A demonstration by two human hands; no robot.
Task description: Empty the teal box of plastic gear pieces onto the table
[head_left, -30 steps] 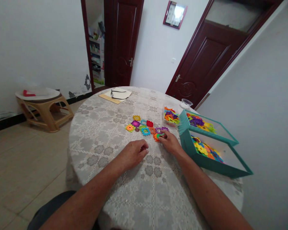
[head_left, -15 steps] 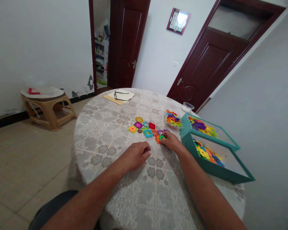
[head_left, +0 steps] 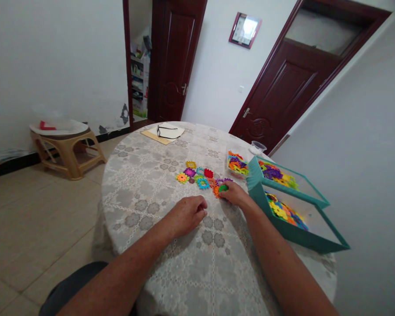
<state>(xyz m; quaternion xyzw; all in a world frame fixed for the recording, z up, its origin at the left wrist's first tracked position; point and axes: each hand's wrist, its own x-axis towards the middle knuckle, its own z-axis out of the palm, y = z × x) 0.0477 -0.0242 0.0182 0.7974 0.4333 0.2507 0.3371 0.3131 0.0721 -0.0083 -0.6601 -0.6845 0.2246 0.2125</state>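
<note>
Between the fingertips of my right hand is a small green toothed piece, held over an orange piece at the right end of a colourful cluster. The cluster lies flat on the tablecloth and includes a blue square frame piece, a red piece, a purple piece and an orange-and-green piece. Nearer to me, my left hand rests on the cloth with curled fingers, apart from the pieces. I cannot make out anything in it.
To the right stands a teal two-part box with several coloured pieces inside. A clear tub of pieces sits beside it, with a clear bowl behind. Glasses lie on papers at the far left of the table.
The green piece in my right fingers has turned slightly and shows more of its face. My left hand has stayed in place.
</note>
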